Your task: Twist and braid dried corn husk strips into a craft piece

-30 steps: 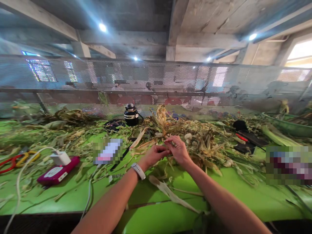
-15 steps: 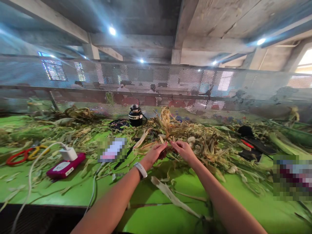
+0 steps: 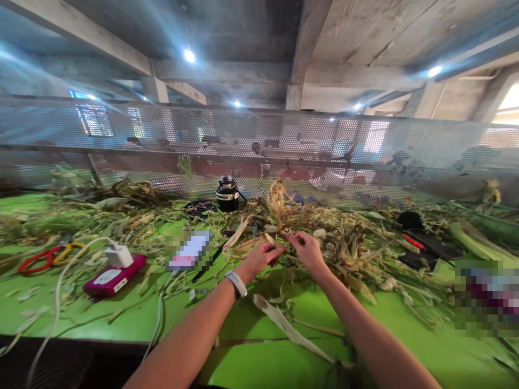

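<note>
My left hand (image 3: pixel 261 258), with a pale watch band on the wrist, pinches a thin strip of corn husk near the middle of the table. Close by on the right, my right hand (image 3: pixel 307 250) is closed at the fingertips on the same small strip. Much of the strip is hidden by my fingers. Just beyond the hands a bundle of dried corn husk (image 3: pixel 276 201) stands upright in the pile. A long pale husk piece (image 3: pixel 286 327) lies on the green table (image 3: pixel 239 359) between my forearms.
Dried husk scraps (image 3: pixel 344 237) cover the back of the table. On the left are scissors (image 3: pixel 36 260), a magenta box (image 3: pixel 115 276) with a white charger (image 3: pixel 119 255), a cable and a blurred phone (image 3: pixel 190 250). A black jar (image 3: pixel 227 195) stands before the perforated screen (image 3: pixel 251 135).
My left hand has turned slightly, its fingers now reaching further right, below the right fingertips. My right hand has shifted only a little. The view has moved slightly.
</note>
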`<state>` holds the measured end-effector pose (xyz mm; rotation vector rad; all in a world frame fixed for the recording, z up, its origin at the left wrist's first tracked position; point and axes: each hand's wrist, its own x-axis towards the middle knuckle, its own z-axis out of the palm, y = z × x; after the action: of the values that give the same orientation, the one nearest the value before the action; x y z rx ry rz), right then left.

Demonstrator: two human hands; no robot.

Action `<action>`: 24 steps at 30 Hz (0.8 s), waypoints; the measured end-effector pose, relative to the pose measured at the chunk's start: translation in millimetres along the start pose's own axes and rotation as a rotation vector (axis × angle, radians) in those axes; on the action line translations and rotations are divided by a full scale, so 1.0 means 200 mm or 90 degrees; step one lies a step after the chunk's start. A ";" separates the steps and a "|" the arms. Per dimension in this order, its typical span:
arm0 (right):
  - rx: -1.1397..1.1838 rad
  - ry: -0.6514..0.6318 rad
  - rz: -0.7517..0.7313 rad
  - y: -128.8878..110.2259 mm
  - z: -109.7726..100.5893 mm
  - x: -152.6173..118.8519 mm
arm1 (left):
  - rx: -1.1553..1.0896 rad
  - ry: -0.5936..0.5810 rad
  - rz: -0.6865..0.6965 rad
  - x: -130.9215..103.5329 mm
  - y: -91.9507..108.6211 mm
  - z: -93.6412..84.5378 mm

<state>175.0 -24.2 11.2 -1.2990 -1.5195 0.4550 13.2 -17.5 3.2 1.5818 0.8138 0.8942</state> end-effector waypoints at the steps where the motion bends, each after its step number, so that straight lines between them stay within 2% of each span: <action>1: 0.035 -0.005 0.025 0.00 -0.01 0.00 | -0.014 0.008 0.005 0.00 0.00 0.00; 4: 0.131 -0.055 0.146 0.01 -0.02 0.01 | -0.061 0.033 0.011 -0.01 0.01 0.01; 6: 0.116 -0.115 0.175 0.01 -0.03 0.00 | -0.086 0.056 0.017 -0.01 0.02 0.01; 8: 0.050 -0.151 0.113 0.02 -0.02 0.00 | -0.112 0.082 0.034 0.00 0.02 0.01; 11: -0.028 -0.109 -0.006 0.04 -0.01 0.01 | -0.188 0.169 0.064 0.02 0.01 -0.02; 13: -0.041 -0.081 -0.011 0.04 -0.02 0.03 | -0.245 0.276 0.063 0.03 0.00 -0.05; 15: -0.033 -0.103 0.026 0.02 -0.02 0.02 | -0.275 0.339 0.046 0.04 0.00 -0.08; 17: -0.023 -0.218 0.050 -0.03 -0.04 -0.01 | -0.279 0.351 0.041 0.04 0.00 -0.10; 19: -0.043 -0.463 0.015 -0.11 -0.05 -0.08 | -0.284 0.366 0.043 0.04 0.01 -0.11; 21: -0.093 -0.652 -0.051 -0.18 -0.05 -0.15 | -0.304 0.399 0.043 0.04 0.02 -0.11; 24: -0.129 -0.739 -0.099 -0.22 -0.04 -0.20 | -0.343 0.432 0.034 0.05 0.03 -0.12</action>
<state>155.3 -77.1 30.8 -1.0638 -2.6458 1.0835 -4.0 0.9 14.0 0.8252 0.8887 1.5759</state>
